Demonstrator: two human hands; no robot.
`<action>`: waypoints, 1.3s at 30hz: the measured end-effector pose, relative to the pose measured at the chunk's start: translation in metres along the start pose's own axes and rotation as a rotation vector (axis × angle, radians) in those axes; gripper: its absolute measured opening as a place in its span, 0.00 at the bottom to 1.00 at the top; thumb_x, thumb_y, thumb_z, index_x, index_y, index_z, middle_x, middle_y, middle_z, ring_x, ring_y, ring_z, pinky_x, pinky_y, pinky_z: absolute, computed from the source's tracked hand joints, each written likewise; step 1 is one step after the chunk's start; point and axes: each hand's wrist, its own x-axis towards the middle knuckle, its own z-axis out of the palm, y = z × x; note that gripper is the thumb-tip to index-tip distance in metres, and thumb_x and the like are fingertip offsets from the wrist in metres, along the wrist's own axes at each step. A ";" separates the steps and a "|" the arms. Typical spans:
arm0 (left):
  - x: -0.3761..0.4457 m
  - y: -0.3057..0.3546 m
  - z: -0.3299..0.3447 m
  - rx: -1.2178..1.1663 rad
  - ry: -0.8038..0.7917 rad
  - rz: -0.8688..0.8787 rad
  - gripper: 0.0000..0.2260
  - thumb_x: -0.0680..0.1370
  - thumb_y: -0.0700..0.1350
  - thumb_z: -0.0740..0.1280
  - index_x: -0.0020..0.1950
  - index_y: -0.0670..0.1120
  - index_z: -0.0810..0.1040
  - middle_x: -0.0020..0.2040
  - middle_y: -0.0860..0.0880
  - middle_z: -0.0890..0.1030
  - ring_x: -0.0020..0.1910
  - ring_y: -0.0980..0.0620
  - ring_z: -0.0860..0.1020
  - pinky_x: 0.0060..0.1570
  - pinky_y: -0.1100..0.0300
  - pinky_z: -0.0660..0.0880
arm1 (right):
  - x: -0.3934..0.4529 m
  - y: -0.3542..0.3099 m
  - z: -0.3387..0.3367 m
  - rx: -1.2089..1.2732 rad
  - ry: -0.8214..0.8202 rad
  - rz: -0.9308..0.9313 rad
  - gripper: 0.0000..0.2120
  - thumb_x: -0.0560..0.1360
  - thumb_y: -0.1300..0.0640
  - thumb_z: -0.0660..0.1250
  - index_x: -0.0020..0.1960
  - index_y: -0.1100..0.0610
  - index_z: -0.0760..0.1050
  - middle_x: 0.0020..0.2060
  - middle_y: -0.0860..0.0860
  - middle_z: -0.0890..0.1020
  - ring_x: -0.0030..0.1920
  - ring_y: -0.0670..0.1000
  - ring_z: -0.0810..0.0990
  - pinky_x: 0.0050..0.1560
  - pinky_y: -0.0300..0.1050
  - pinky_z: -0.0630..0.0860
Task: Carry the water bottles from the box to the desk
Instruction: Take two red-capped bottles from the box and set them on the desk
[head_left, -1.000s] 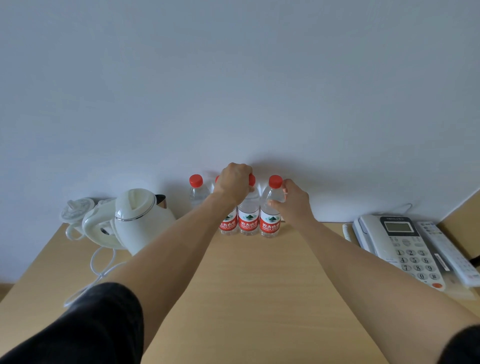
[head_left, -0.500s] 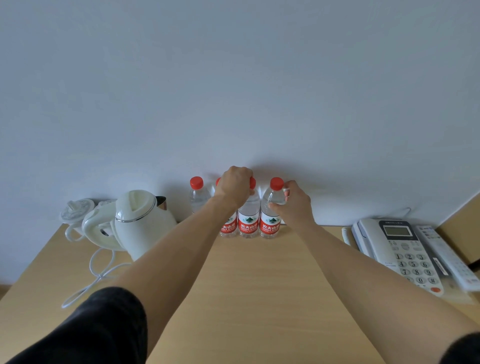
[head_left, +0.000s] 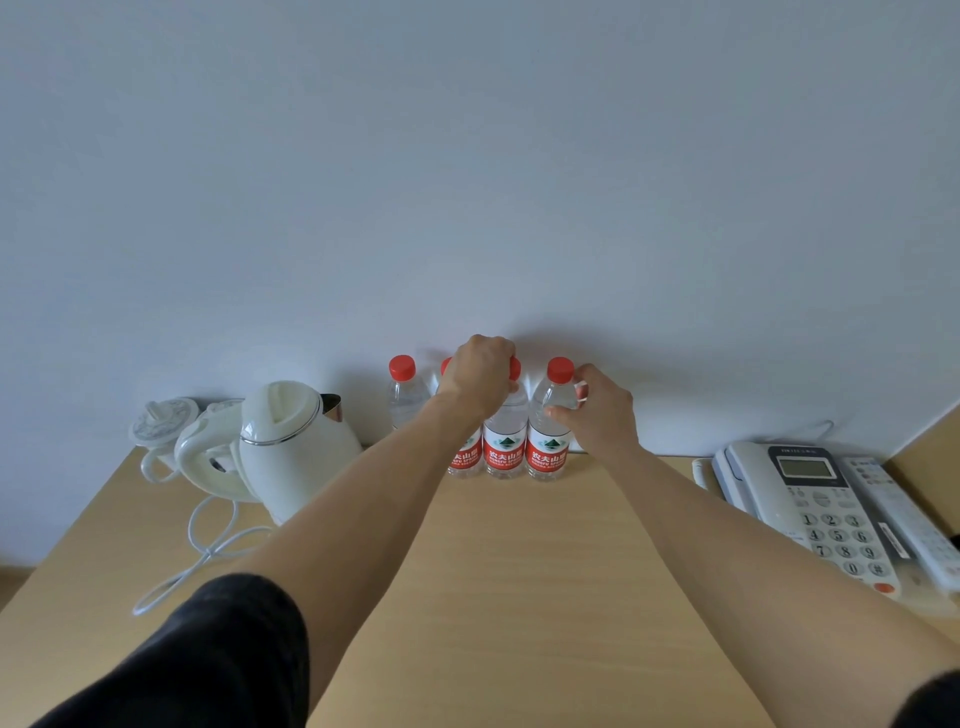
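Several clear water bottles with red caps and red labels stand in a row against the wall at the back of the wooden desk (head_left: 519, 571). My left hand (head_left: 480, 371) grips the tops of two middle bottles (head_left: 503, 452) from above, hiding most of their caps. My right hand (head_left: 602, 410) holds the rightmost bottle (head_left: 548, 447) around its shoulder, with thumb in front and fingers behind. A further bottle (head_left: 404, 395) stands untouched at the left end. The box is out of view.
A white electric kettle (head_left: 291, 447) with its base and a loose white cord (head_left: 202, 551) sits at the left of the desk. A white desk phone (head_left: 815, 499) lies at the right edge. The wall rises directly behind the bottles.
My right hand has slid slightly lower on the rightmost bottle. The bottles stay in the same row and my left hand stays on the caps.
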 end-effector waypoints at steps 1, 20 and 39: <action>0.000 0.000 0.000 0.005 0.000 0.000 0.11 0.77 0.43 0.74 0.58 0.44 0.81 0.54 0.43 0.82 0.52 0.44 0.80 0.50 0.54 0.77 | 0.000 0.000 0.000 0.001 0.002 0.001 0.20 0.69 0.59 0.78 0.58 0.59 0.77 0.46 0.50 0.79 0.51 0.57 0.79 0.51 0.49 0.75; -0.014 0.005 -0.015 -0.014 0.002 0.033 0.20 0.78 0.48 0.72 0.66 0.41 0.74 0.57 0.42 0.81 0.56 0.42 0.79 0.55 0.49 0.78 | -0.004 -0.026 -0.030 -0.220 -0.068 0.074 0.30 0.70 0.49 0.78 0.68 0.53 0.72 0.59 0.52 0.81 0.61 0.55 0.78 0.55 0.48 0.76; -0.025 0.112 -0.020 0.122 0.127 0.409 0.21 0.83 0.58 0.59 0.69 0.46 0.73 0.61 0.46 0.79 0.62 0.45 0.74 0.60 0.52 0.71 | -0.054 -0.009 -0.105 -0.472 0.065 0.224 0.27 0.77 0.44 0.67 0.73 0.50 0.68 0.64 0.52 0.78 0.65 0.56 0.75 0.57 0.48 0.74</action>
